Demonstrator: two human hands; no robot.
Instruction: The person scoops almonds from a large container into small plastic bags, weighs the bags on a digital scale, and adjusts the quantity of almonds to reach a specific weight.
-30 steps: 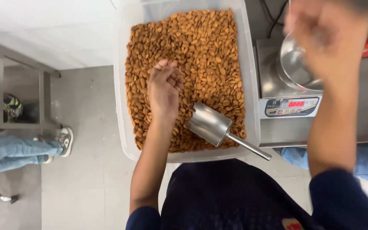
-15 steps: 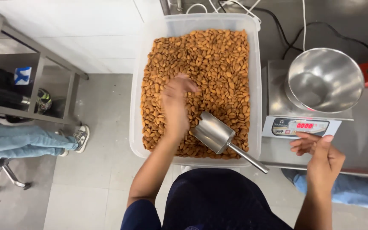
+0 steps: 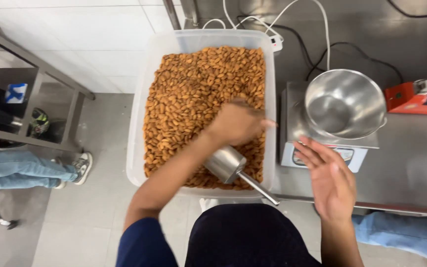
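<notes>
shelf: A grey metal shelf (image 3: 30,84) stands at the far left, by the white wall. It is well apart from the hands. Some dark things sit inside it, too small to tell.

leg: Another person's leg in blue jeans (image 3: 18,168) shows low on the left, with a shoe on the floor. It is not the worker's own.

tub: A big clear tub (image 3: 137,128) sits just left of the counter. It has no lid, so a hand can go right in from the top.

nuts: Brown nuts (image 3: 189,89) fill the tub almost to the top.

left hand: The left hand (image 3: 235,122) is down on the nuts at the right side of the tub. The fingers are curled in, as if around some nuts, but I cannot tell if any are inside.

scoop: A shiny metal scoop (image 3: 226,163) lies on the nuts just under the left arm. Its thin handle sticks out over the near edge of the tub, easy to grab. No hand holds it.

right hand: The right hand (image 3: 329,180) is open and flat, with fingers spread. It holds nothing. It hangs over the front of the scale, near the bowl.

scale: A small grey scale (image 3: 292,153) sits on the counter, just right of the tub, close by for nuts to go across.

bowl: A round metal bowl (image 3: 344,104) sits on top of the scale. It looks empty.

counter: The steel counter (image 3: 411,163) carries the scale, some wires and a red box (image 3: 404,96) at the far right.
</notes>
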